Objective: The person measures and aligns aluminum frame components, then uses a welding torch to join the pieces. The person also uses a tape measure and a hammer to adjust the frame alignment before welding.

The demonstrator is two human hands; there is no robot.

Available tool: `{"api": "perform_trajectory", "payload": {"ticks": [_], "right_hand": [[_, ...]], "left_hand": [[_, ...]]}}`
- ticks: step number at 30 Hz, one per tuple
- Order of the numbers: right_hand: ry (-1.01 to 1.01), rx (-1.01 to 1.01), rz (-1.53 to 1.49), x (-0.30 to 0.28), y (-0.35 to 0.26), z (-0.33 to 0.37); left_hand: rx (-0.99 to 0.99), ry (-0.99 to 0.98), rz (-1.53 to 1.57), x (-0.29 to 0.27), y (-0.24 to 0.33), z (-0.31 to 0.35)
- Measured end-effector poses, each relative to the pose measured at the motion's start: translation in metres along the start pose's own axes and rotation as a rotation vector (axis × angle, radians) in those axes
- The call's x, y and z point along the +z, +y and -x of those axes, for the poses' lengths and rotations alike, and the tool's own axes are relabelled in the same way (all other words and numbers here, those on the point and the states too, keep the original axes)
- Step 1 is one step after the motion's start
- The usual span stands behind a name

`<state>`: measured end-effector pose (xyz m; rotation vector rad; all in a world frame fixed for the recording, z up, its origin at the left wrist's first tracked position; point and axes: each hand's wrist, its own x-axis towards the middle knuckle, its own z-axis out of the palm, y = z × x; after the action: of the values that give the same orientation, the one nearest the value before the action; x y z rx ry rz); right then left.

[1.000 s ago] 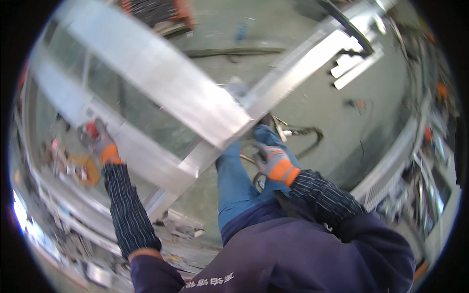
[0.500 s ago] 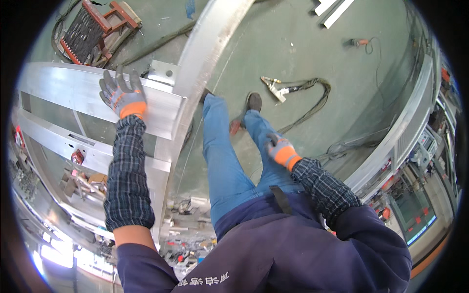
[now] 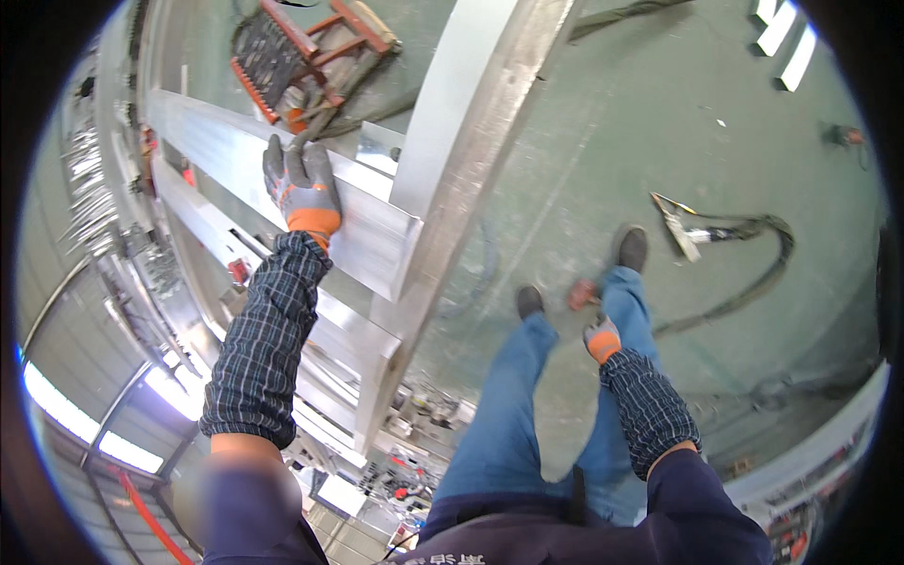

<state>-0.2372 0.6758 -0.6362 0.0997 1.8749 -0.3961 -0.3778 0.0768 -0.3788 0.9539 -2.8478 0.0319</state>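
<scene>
My left hand (image 3: 309, 188), in a grey glove with an orange cuff, lies with its fingers stretched over the upper edge of a wide silver metal beam (image 3: 372, 235). The beam meets a long upright-looking metal frame member (image 3: 480, 141) on its right. Low beside my right leg hangs my right hand (image 3: 602, 337), gloved the same way. Its fingers are loosely bent and apart, and I see nothing in them. A red tool (image 3: 582, 295) sits on the floor between my shoes, beyond that hand.
A welding torch-like tool (image 3: 680, 235) with a dark cable lies on the green floor at right. A red-framed rack (image 3: 306, 47) stands beyond the beam. White strips (image 3: 799, 58) lie far right. A second beam (image 3: 202, 212) runs parallel, nearer me. Clutter (image 3: 414, 471) fills the lower middle.
My view has turned, so the frame and floor things appear shifted right. My left hand stays on the beam. My right hand has moved down beside my leg, and my feet have shifted.
</scene>
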Motion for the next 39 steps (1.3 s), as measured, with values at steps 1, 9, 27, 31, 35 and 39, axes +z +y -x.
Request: {"api": "perform_trajectory", "payload": {"ticks": [1, 9, 27, 31, 35, 39], "right_hand": [[0.005, 0.032, 0.113, 0.026, 0.012, -0.018], [-0.338, -0.229, 0.942, 0.147, 0.144, -0.148], [0.304, -0.094, -0.107, 0.103, -0.051, -0.081], [0.177, -0.509, -0.377, -0.035, -0.194, 0.116], [0.023, -0.544, -0.437, -0.109, -0.260, 0.238], [0.088, -0.755, -0.373, -0.136, -0.330, 0.283]], "left_hand": [[0.006, -0.002, 0.018, -0.002, 0.004, 0.001], [0.145, 0.026, 0.300, 0.009, -0.001, -0.007], [0.046, 0.130, 0.211, 0.011, -0.006, -0.018], [-0.225, 0.013, -0.011, -0.012, -0.029, -0.025], [-0.207, -0.151, -0.064, -0.005, -0.003, -0.038], [-0.186, -0.174, -0.106, -0.004, 0.004, -0.040]]}}
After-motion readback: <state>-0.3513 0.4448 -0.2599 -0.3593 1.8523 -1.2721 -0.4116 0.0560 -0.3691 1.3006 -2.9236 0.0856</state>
